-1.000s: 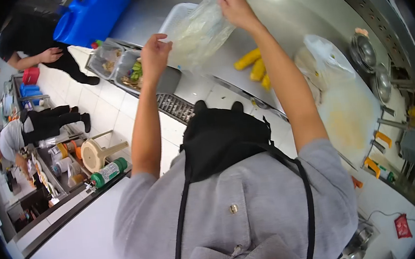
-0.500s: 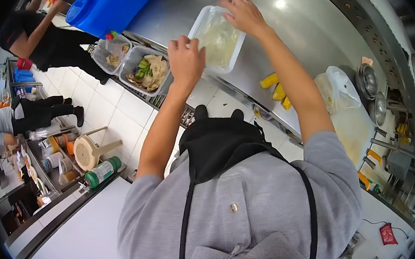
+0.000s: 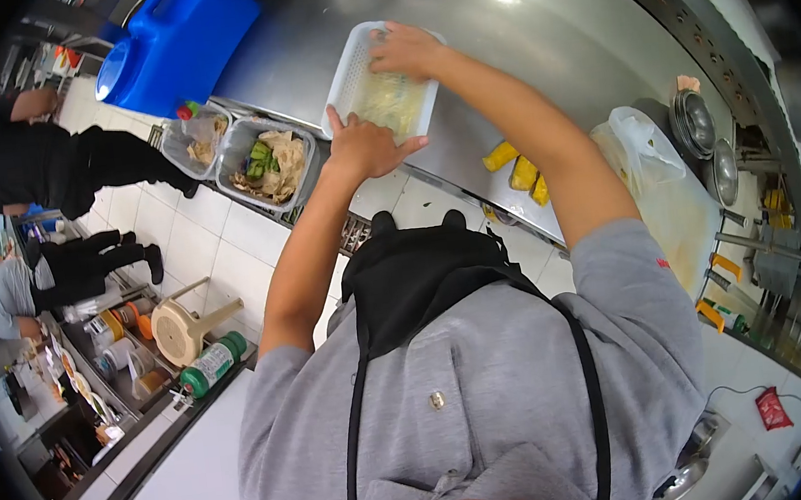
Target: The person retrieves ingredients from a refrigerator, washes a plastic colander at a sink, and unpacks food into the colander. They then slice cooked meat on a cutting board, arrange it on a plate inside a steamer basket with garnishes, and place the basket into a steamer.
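A white perforated basket (image 3: 346, 82) stands on the steel counter, with a clear plastic bag (image 3: 391, 104) of pale yellowish contents inside it. At the basket's near edge lies my left hand (image 3: 366, 145), its thumb and fingers spread apart. My right hand (image 3: 403, 50) reaches over the far part of the basket and touches the bag, its fingers bent downward; their tips are hard to make out. Several yellow pieces (image 3: 523, 174) rest on the counter, below my right forearm.
Left of the basket are two clear bins of scraps (image 3: 302, 177) and a blue container (image 3: 178, 45). A knotted plastic bag (image 3: 646, 149) and metal bowls (image 3: 697, 125) sit at right. Two people (image 3: 36, 169) stand at far left.
The bag, earlier stretched between my hands above the basket, now lies inside it. My right hand has come down onto the bag, and my left hand has opened at the near edge.
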`<state>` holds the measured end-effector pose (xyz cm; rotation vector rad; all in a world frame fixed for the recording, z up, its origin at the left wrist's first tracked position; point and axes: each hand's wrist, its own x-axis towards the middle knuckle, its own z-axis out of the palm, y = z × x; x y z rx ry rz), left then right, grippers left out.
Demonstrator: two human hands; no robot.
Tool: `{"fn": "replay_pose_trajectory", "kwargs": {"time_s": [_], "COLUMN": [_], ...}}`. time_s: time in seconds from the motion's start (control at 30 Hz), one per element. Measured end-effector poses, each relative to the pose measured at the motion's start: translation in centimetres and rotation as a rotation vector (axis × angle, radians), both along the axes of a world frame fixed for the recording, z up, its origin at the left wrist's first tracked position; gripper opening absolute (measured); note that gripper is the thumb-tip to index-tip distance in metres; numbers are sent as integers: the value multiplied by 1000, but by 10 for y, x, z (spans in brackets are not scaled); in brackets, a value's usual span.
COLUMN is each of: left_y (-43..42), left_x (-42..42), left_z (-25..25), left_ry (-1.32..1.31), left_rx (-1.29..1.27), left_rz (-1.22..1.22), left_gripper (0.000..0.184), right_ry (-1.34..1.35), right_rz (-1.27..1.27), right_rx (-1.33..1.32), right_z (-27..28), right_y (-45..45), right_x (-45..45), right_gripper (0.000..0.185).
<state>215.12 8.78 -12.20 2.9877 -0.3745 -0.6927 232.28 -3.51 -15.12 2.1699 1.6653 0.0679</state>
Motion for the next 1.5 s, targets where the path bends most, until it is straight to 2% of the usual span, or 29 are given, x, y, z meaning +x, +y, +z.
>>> {"fn": "replay_pose_trajectory", "kwargs": {"time_s": [0.07, 0.13, 0.2, 0.27, 0.3, 0.37, 0.43, 0.5, 0.53, 0.6, 0.63, 0.7, 0.8, 0.83, 0.87, 0.9, 0.97, 1.0, 1.07, 1.1, 1.13, 1.17, 1.2, 1.23, 1.3, 1.37, 1.4, 1.43, 1.5], "left_y": [5, 6, -2, -24, -36, -75, -120, -184, -221, -294, -319, -355, -350, -345, -337, -329, -315, -308, -304, -303, -302, -301, -301, -302, -303, -307, -310, -314, -324], "left_x": [-5, -12, -9, 1, 10, 23, 33, 33, 32, 42, 56, 74, 76, 79, 80, 80, 74, 68, 50, 42, 37, 33, 32, 32, 31, 37, 40, 41, 45], "left_z": [-9, -15, 9, 36, 33, 46, 46, 38, 28, 8, -3, -7, 0, -7, -17, -24, -16, -9, 10, 15, 14, 8, 4, 1, -4, 1, 4, 7, 13], "left_ry": [-27, -573, -542, -551, -633, -468, -374, -449, -510, -543, -533, -26, -140, -138, -165, -192, -40, 110, 94, 81, 71, -160, -389, -398, -287, -170, -46, -55, 598], "left_rx": [25, -92, -73, -188, -290, -384, -539, -775, -927, -1184, -1189, -825, -874, -863, -1017, -1170, -1065, -964, -987, -1014, -1015, -960, -883, -881, -915, -928, -943, -949, -1408], "left_rz": [-17, -34, -82, -127, -191, -283, -416, -540, -562, -356, -371, -300, -297, -305, -290, -270, -209, -142, -109, -84, -74, -280, -481, -466, -491, -390, -305, -297, 332], "left_gripper": [89, 85, 71, 56, 45, 45, 45, 43, 42, 41, 41, 42, 42, 42, 44, 47, 49, 52, 54, 57, 57, 52, 47, 47, 39, 33, 28, 28, 29], "right_ry": [92, 209, 242, 206, 198, 71, 77, -7, -19, -278, -152, -111, -157, -35, 104, 114, 32, 45, -204, -189, -620, -955, -1013, -1060, -331, 179, 181, 228, 271], "right_rz": [-63, -150, -269, -424, -506, -661, -1094, -1467, -1483, -1131, -1144, -1208, -1221, -1325, -1415, -1420, -1255, -1253, -1277, -1272, -1298, -1234, -1086, -938, -815, -1196, -1188, -1329, -1451], "right_rx": [94, 360, 669, 786, 996, 1363, 1617, 1349, 1347, 937, 923, 944, 989, 1279, 1572, 1582, 2341, 2341, 2504, 2503, 1965, 1394, 1272, 1149, 1323, 978, 974, 939, 893], "right_z": [8, 9, 14, 47, 61, 77, 61, 61, 56, 36, 17, 19, 21, 25, 26, 29, 42, 54, 76, 82, 89, 97, 113, 126, 110, 85, 72, 61, 60], "right_y": [-3, -17, -43, -96, -128, -190, -263, -335, -350, -373, -384, -384, -402, -408, -412, -416, -435, -444, -455, -454, -452, -449, -430, -401, -353, -348, -356, -373, -392], "right_x": [-6, -9, -25, -66, -90, -139, -176, -211, -220, -239, -245, -264, -290, -297, -301, -299, -280, -268, -245, -239, -232, -223, -221, -224, -231, -221, -215, -207, -189], "right_gripper": [51, 51, 46, 43, 37, 24, 25, 34, 34, 40, 43, 41, 28, 25, 22, 22, 17, 17, 19, 19, 19, 20, 22, 23, 15, 14, 14, 15, 18]}}
